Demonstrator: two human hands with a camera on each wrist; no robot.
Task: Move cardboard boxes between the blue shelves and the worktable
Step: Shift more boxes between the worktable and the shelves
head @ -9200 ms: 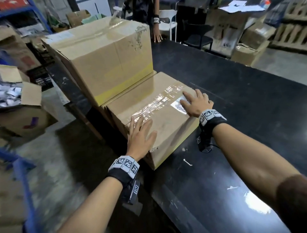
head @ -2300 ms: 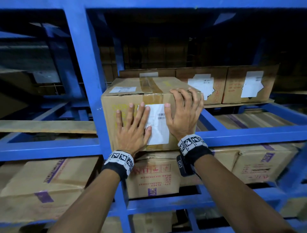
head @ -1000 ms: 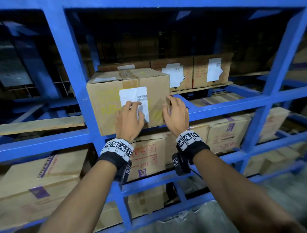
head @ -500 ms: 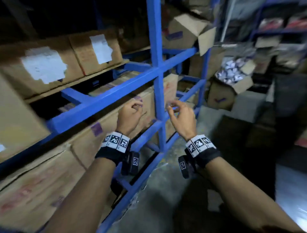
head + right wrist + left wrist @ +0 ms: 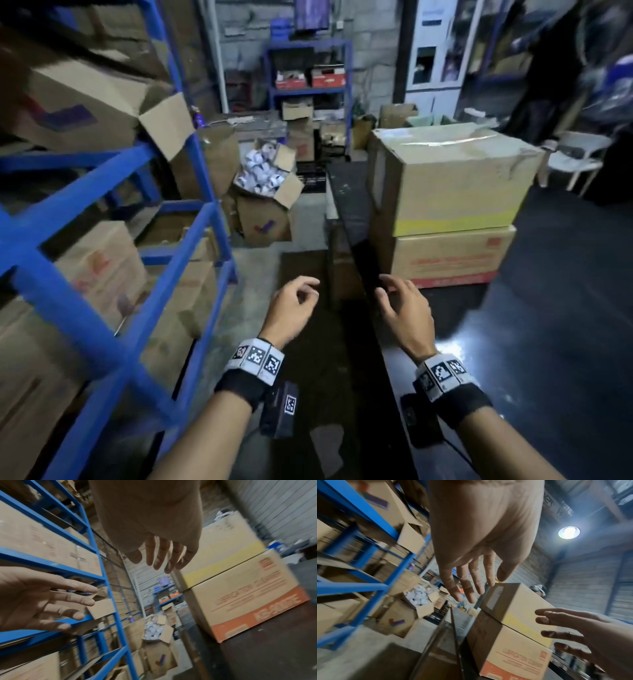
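Observation:
Two cardboard boxes are stacked on the black worktable [image 5: 565, 308]: a taped box with a yellow band [image 5: 452, 178] on top of a box with an orange band [image 5: 448, 260]. My left hand [image 5: 294, 301] hangs over the floor beside the table's near corner, fingers loosely curled and empty. My right hand [image 5: 404, 305] hovers over the table edge just in front of the lower box, fingers spread and holding nothing. The blue shelves [image 5: 102, 308] full of cardboard boxes stand at my left. In the wrist views both the left hand [image 5: 476, 585] and the right hand [image 5: 163, 559] show relaxed, empty fingers.
An open box of white rolls [image 5: 263, 192] sits on the floor between shelves and table. A smaller blue rack [image 5: 308, 68] stands at the back wall. A white chair [image 5: 579, 161] and a person in dark clothes are at the far right.
I have let go of the box left on the shelf and turned right from the shelves to the worktable. Both hands came away empty and now hover near the table's corner.

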